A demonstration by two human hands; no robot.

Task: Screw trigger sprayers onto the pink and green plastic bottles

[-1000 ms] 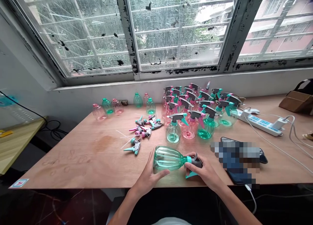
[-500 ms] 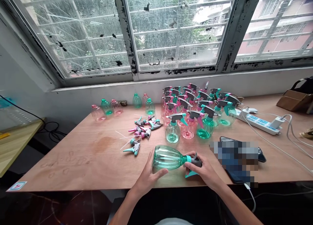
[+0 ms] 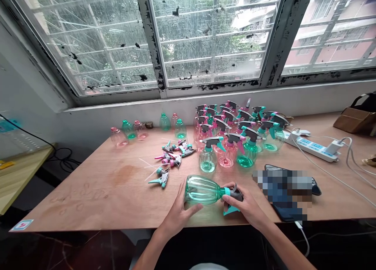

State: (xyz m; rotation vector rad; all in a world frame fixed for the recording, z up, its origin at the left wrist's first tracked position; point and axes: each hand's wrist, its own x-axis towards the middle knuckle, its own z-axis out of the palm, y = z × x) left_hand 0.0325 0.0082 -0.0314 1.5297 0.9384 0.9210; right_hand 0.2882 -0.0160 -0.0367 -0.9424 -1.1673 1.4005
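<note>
The ribbed green bottle [image 3: 202, 189] is see-through, its collar [image 3: 227, 191] turquoise.

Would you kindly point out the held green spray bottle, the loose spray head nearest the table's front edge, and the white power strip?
Held green spray bottle [image 3: 202, 190]: head view, middle of its ribbed body.
Loose spray head [image 3: 164, 177]: head view, its main body.
White power strip [image 3: 313, 146]: head view, its socket face.

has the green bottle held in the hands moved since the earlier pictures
No, not visibly: the green bottle keeps the same place relative to the nearest loose teal sprayer head.
</note>
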